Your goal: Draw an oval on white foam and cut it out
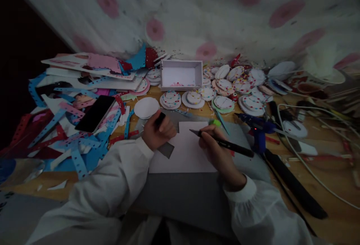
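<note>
- Scraps (81,162) of blue, red, pink and white covered the left of the wooden table (337,174).
- A grey mat (185,196) lay across the middle, and tools crowded the right.
- Behind, a pale cloth (182,5) with pink flowers hung across; the room was dim, darkest at the far left.
- One black phone (95,114) rested on the scraps; the scraps were too tangled to count.
- One plain white disc (146,107) showed on top, beyond the left hand (160,132).
- One open white box (182,74) stood at the back.
- Four dotted stacks (170,99) made the front row; those behind overlapped too much to count.
- One blue glue gun (258,129) with a red light lay right of the mat, beside one white cable (298,159).
- The left hand was curled round a black piece (160,119), its wrist near the sheet's left edge.
- One white sheet (194,160) lay on the mat, beneath and between both hands.
- The right hand (215,149) gripped a black pen-shaped tool (236,147), tip pointing left above the sheet; contact could not be told.
</note>
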### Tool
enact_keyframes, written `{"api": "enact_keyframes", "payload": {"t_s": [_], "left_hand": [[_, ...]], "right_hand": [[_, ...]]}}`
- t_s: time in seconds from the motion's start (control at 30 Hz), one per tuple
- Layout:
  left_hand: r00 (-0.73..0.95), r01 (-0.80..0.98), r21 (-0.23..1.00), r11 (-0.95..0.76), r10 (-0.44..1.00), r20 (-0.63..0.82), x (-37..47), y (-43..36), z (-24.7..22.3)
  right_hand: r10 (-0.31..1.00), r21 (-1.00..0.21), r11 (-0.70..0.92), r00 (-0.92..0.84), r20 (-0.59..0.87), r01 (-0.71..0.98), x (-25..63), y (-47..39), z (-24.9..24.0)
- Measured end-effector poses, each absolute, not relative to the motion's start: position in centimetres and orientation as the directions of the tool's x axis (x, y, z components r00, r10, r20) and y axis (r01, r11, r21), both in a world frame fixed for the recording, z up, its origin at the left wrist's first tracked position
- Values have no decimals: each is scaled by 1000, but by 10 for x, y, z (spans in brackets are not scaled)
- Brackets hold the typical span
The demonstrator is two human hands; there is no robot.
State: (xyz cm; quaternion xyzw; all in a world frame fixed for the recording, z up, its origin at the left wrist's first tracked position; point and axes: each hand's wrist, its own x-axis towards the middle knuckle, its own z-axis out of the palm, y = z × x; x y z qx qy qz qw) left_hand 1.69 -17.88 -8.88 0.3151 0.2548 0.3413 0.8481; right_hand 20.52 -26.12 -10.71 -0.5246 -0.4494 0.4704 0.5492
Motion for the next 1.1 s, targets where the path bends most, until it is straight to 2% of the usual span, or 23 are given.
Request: {"api": "enact_keyframes", "payload": {"t_s": [0.1,0.27,0.47,0.57,0.67,0.83,1.0,1.1], "left_hand": [[659,-458,597,659,702,-270,20,-169,-98],[619,-515,557,652,732,-284,17,-163,-100],[518,-439,682,585,785,-340,11,-156,-100],[522,-422,723,547,799,-300,9,-157,-99],[573,-395,730,557,771,-278,4,-157,-95],[727,-217,782,584,632,-270,-2,-158,-91],[720,-62,929,364,661,-211,3,-161,-97],[721,14,962,272,664,-198,4,-161,-100]], "right_hand": [[980,-998,-66,189,-65,0,203,-258,-112],[976,-995,-52,217,-31,90,200,-257,-118],[940,-994,-69,338,-37,82,200,-260,-119],[919,-988,-57,394,6,147,198,-258,-117],[915,-976,-35,400,55,214,194,-255,-117],[912,-967,-39,404,68,251,189,-252,-120],[912,-955,-20,397,103,294,188,-251,-117],[943,-955,-14,322,86,297,191,-253,-113]]}}
